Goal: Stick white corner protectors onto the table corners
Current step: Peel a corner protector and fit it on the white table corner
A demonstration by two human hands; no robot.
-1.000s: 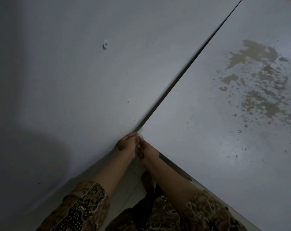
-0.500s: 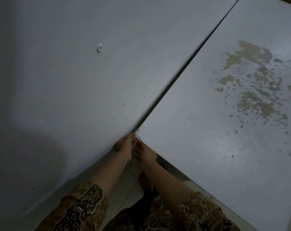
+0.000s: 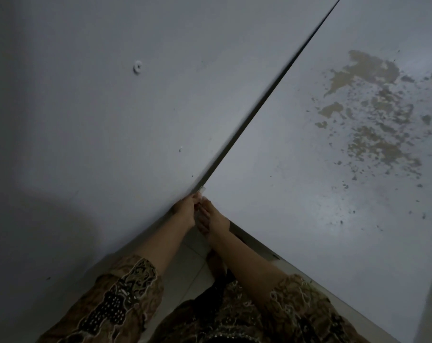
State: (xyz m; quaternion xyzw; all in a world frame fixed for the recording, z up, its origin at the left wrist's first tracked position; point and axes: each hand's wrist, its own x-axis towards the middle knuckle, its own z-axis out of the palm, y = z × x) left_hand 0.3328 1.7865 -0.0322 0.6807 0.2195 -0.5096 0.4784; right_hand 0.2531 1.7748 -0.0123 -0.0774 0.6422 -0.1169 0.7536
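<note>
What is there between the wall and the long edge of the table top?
In the head view, only a narrow dark gap separates the wall from the table top; near its lower end sits the white corner protector.

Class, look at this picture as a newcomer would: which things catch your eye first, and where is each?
First, the brown worn patch on the table top, upper right. Next, the left hand and right hand meeting at the table's near corner, by a small white corner protector. Then the dark gap running diagonally between table and wall.

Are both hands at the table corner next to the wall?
Yes, the left hand and right hand meet at the grey table corner.
</note>
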